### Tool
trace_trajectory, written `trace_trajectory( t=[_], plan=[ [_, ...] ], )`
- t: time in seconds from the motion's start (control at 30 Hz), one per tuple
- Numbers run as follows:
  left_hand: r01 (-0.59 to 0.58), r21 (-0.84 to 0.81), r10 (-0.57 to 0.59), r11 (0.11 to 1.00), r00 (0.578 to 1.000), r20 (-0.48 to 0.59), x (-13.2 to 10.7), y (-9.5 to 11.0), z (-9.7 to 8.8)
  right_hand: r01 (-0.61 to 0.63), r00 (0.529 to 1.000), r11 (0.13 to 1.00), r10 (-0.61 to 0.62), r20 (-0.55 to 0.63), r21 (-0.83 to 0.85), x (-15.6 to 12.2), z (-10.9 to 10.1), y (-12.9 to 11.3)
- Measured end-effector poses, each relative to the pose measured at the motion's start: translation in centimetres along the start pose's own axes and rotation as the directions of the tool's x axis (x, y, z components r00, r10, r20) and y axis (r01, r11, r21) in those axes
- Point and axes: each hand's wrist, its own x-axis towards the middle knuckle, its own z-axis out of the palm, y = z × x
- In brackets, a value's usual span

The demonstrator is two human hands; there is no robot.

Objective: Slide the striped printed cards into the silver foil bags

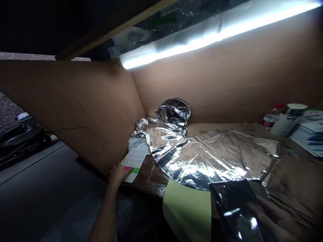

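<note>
Two bare hands work along a brown desk (pixel 151 176) boxed in by pale wood-veneer panels (pixel 75 111), with a white tube light (pixel 214 37) above. At the left, the left hand (pixel 118 174) sits at the lower edge of a white printed card (pixel 135 161) with neon pink and green tabs; its fingers curl against the edge, but whether the grip pinches the card or merely steadies it cannot be told. Beyond it, a crumpled silver foil wad (pixel 174 112) leans into the panel corner, apparently propped by the wall, and runs into a broad fan-shaped silver foil sheet (pixel 214 158), probably spread flat to keep it smooth. A pale green paper sheet (pixel 186 211) pokes out beneath its curved edge. At lower right, the right hand (pixel 272 215) has a closed grip on a dark, mirror-like foil sheet (pixel 234 208), holding it up off the desk. Farther right, a white silver-capped bottle (pixel 287 121), a red-capped bottle (pixel 271 119) and a stack of booklets (pixel 309 134) sit back by the wall, seemingly out of the way.
</note>
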Motion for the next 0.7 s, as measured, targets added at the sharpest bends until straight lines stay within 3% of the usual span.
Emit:
trace_trajectory(
  t=[0.13,0.27,0.37,0.47,0.5,0.57,0.63,0.7],
  plan=[
    [-0.005,-0.016,0.004,1.000,1.000,-0.028,0.0,-1.8,0.4,-0.083,0.981,0.995,0.073,0.181,0.047,-0.3,2.0,-2.3],
    [-0.022,-0.167,0.007,0.986,0.996,-0.090,-2.4,-3.1,-0.5,-0.125,0.976,0.982,0.095,0.197,0.144,-1.0,2.4,-3.8],
    [-0.069,-0.325,0.044,0.943,0.996,-0.084,-6.8,-2.7,-0.2,-0.231,0.964,0.933,0.180,0.198,0.275,-1.4,3.9,-4.8],
    [-0.055,-0.594,0.141,0.802,0.985,0.099,-13.7,0.2,2.4,-0.274,0.934,0.869,0.138,0.331,0.411,-1.0,7.8,-6.6],
    [-0.006,-0.675,0.206,0.738,0.954,0.217,-16.1,1.5,3.6,-0.270,0.917,0.853,0.086,0.390,0.446,-0.5,9.4,-7.2],
    [0.057,-0.747,0.377,0.662,0.836,0.398,-20.3,4.2,5.9,-0.283,0.880,0.816,0.012,0.475,0.504,1.2,11.8,-8.1],
    [0.023,-0.750,0.493,0.662,0.740,0.458,-22.8,6.3,8.1,-0.265,0.906,0.794,0.010,0.424,0.547,3.0,12.6,-8.4],
    [-0.042,-0.728,0.515,0.685,0.734,0.443,-23.6,8.1,10.1,-0.254,0.920,0.780,0.013,0.391,0.572,4.2,11.7,-8.3]
  ],
)
